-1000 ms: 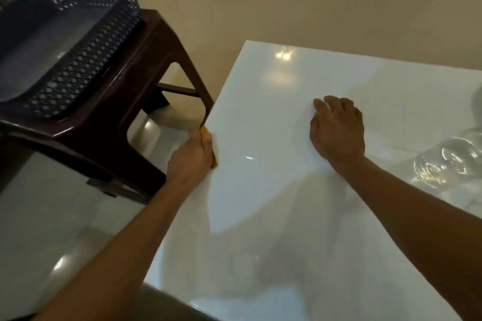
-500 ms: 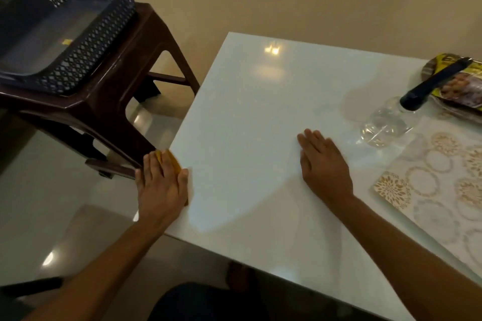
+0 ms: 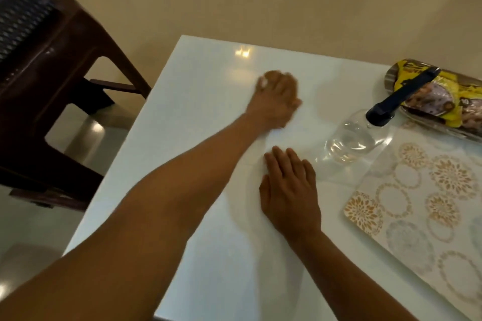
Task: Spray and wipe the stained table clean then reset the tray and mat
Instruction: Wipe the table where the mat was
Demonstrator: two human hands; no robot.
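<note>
Your right hand lies flat on the white table, near the middle, fingers straight and together, palm down, holding nothing. Just right of it lies one patterned mat, its near corner running off the right edge of view. Your left arm reaches across in front of that hand to the far middle of the table, where your left hand presses down; it is blurred, and you cannot tell from this view how the fingers lie or whether a cloth is under them, though a pale patch shows at its far left edge. One clear spray bottle with a dark head lies on its side right of both hands, its base touching the mat's far corner. Beyond it, at the far right, one tray holds one yellow packet. Off the table to the left stands one dark stool, with one blue basket on top.
</note>
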